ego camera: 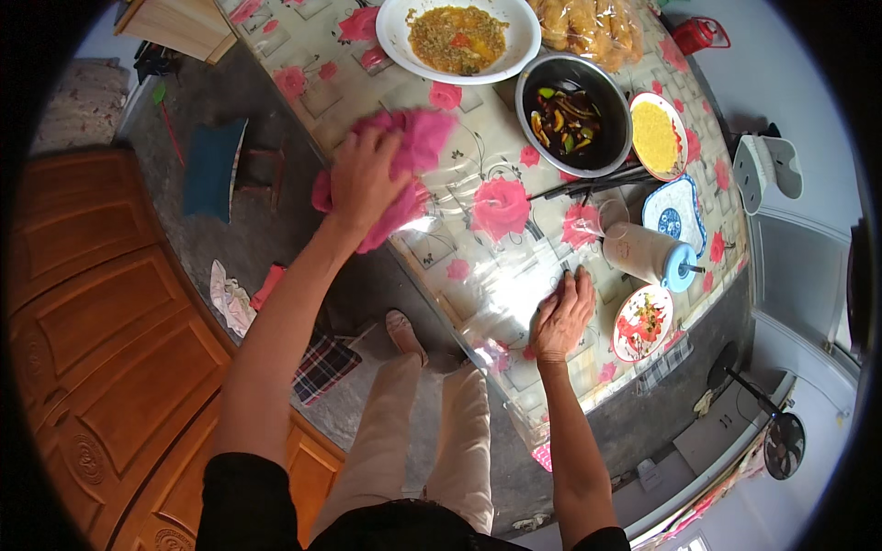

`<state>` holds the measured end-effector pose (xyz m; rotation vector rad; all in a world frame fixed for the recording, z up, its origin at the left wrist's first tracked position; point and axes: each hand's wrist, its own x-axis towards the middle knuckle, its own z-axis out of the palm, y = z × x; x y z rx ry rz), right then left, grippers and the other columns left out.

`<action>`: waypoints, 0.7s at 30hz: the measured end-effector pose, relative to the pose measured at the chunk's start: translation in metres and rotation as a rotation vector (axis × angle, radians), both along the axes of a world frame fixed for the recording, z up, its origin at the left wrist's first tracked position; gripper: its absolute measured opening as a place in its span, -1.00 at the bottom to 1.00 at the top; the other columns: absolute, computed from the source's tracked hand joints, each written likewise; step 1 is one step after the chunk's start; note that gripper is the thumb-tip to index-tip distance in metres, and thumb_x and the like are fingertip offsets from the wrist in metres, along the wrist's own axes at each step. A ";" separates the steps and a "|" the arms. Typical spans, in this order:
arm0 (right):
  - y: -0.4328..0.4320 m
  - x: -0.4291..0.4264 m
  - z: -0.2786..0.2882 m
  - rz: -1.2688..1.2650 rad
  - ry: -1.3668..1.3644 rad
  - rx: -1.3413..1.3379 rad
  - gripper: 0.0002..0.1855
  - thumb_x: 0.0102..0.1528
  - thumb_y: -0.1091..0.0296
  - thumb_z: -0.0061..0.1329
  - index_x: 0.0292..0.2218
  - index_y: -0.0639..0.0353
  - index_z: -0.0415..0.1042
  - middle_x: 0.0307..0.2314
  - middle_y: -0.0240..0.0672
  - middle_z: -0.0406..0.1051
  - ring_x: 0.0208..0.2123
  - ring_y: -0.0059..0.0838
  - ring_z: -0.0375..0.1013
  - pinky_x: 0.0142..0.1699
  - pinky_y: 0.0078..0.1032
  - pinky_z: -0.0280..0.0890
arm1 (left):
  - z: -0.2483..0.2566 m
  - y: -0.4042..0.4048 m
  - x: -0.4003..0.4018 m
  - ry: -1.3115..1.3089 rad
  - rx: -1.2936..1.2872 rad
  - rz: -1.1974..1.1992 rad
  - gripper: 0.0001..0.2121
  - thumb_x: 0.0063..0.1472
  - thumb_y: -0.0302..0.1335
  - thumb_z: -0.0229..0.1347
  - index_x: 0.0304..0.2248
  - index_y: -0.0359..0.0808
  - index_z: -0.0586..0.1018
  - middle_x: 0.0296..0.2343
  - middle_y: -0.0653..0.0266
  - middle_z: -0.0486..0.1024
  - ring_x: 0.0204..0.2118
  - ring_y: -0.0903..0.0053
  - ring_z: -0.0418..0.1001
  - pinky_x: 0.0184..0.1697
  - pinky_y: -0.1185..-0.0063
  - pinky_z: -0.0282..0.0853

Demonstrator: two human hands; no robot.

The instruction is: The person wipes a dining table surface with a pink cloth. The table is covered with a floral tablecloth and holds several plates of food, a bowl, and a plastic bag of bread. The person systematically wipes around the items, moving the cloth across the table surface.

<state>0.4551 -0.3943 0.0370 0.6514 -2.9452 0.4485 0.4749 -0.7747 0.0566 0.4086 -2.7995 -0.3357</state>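
Observation:
My left hand presses on a bunched pink cloth at the table's left edge, and part of the cloth hangs over that edge. Hand and cloth are slightly blurred. My right hand rests palm down on the flowered plastic tablecloth. Something small and dark shows at its fingertips, too little to name. Right of that hand lies a small oval plate with red and green food scraps. Just beyond it a lidded plastic cup with a blue top lies on its side.
Farther up stand a white basin of minced food, a steel bowl with dark liquid, a plate of yellow food, bagged fried dough sticks, black chopsticks and a blue-rimmed dish. Left are a stool and wooden door panels.

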 end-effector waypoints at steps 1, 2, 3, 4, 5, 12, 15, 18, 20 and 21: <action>-0.001 0.000 0.000 0.004 0.003 -0.003 -0.50 0.13 0.42 -0.15 0.11 0.21 0.29 0.21 -0.10 0.18 0.29 -0.06 0.10 0.39 -0.05 -0.06 | -0.004 0.000 -0.010 0.057 -0.028 0.103 -0.52 -0.06 -0.31 0.30 -0.08 -0.21 0.56 -0.17 0.13 0.44 -0.15 0.09 0.40 -0.11 0.25 0.40; -0.002 0.001 0.000 0.008 -0.004 -0.004 -0.50 0.13 0.42 -0.15 0.11 0.21 0.29 0.21 -0.10 0.18 0.29 -0.07 0.10 0.39 -0.04 -0.06 | -0.007 0.004 -0.015 0.113 -0.059 0.208 -0.53 -0.05 -0.32 0.29 -0.09 -0.22 0.56 -0.19 0.13 0.44 -0.17 0.07 0.40 -0.12 0.24 0.40; 0.002 0.000 -0.002 0.004 0.000 0.007 -0.50 0.13 0.42 -0.15 0.11 0.21 0.29 0.21 -0.11 0.18 0.29 -0.07 0.10 0.39 -0.05 -0.06 | -0.002 0.028 -0.014 0.110 0.003 0.222 -0.55 -0.05 -0.33 0.28 -0.11 -0.22 0.55 -0.19 0.13 0.43 -0.19 0.08 0.39 -0.14 0.22 0.40; 0.006 -0.001 -0.003 0.001 0.007 0.016 -0.50 0.13 0.42 -0.15 0.12 0.21 0.29 0.21 -0.11 0.18 0.29 -0.07 0.10 0.39 -0.05 -0.06 | 0.000 0.051 -0.009 0.034 0.041 0.166 -0.56 -0.06 -0.33 0.29 -0.13 -0.21 0.56 -0.19 0.14 0.43 -0.18 0.09 0.39 -0.14 0.22 0.40; 0.008 -0.001 -0.004 -0.003 0.013 0.024 -0.50 0.13 0.42 -0.16 0.12 0.21 0.29 0.21 -0.11 0.18 0.29 -0.07 0.11 0.39 -0.05 -0.06 | 0.001 0.074 0.001 -0.041 0.078 0.107 -0.56 -0.08 -0.33 0.29 -0.14 -0.21 0.56 -0.19 0.14 0.43 -0.18 0.10 0.39 -0.15 0.23 0.40; 0.004 0.002 -0.004 0.002 0.029 0.006 -0.51 0.15 0.40 -0.15 0.12 0.20 0.29 0.20 -0.12 0.19 0.28 -0.07 0.12 0.38 -0.05 -0.05 | 0.004 0.156 0.100 -0.081 0.203 -0.488 -0.45 -0.20 -0.31 0.34 -0.09 -0.11 0.59 -0.09 0.24 0.44 -0.12 0.26 0.41 -0.11 0.32 0.43; 0.003 0.003 -0.004 0.006 0.019 0.009 -0.52 0.16 0.40 -0.15 0.12 0.19 0.29 0.20 -0.12 0.20 0.27 -0.07 0.13 0.38 -0.05 -0.04 | -0.007 0.092 0.080 -0.118 0.106 -0.278 -0.53 -0.10 -0.44 0.24 -0.08 -0.11 0.59 -0.14 0.26 0.48 -0.20 0.24 0.43 -0.16 0.34 0.42; 0.004 -0.002 -0.002 -0.001 0.042 0.007 -0.54 0.16 0.42 -0.14 0.10 0.19 0.31 0.19 -0.12 0.21 0.27 -0.09 0.14 0.38 -0.06 -0.03 | 0.010 0.047 0.034 0.038 0.073 0.013 -0.44 -0.15 -0.41 0.34 -0.06 -0.21 0.54 -0.15 0.13 0.44 -0.16 0.10 0.39 -0.11 0.26 0.40; 0.002 0.002 -0.004 0.003 0.040 0.014 -0.55 0.16 0.42 -0.14 0.10 0.19 0.31 0.18 -0.12 0.22 0.26 -0.09 0.15 0.37 -0.06 -0.02 | 0.010 0.062 0.037 0.022 0.081 0.086 -0.47 -0.16 -0.41 0.34 -0.09 -0.21 0.54 -0.15 0.12 0.44 -0.16 0.10 0.39 -0.11 0.26 0.39; 0.001 0.000 -0.005 0.002 0.047 0.016 -0.55 0.16 0.42 -0.14 0.09 0.19 0.32 0.18 -0.12 0.22 0.26 -0.09 0.15 0.37 -0.06 -0.02 | 0.010 0.073 0.035 0.022 0.084 0.119 -0.48 -0.16 -0.41 0.34 -0.10 -0.21 0.54 -0.15 0.12 0.44 -0.16 0.10 0.39 -0.11 0.26 0.39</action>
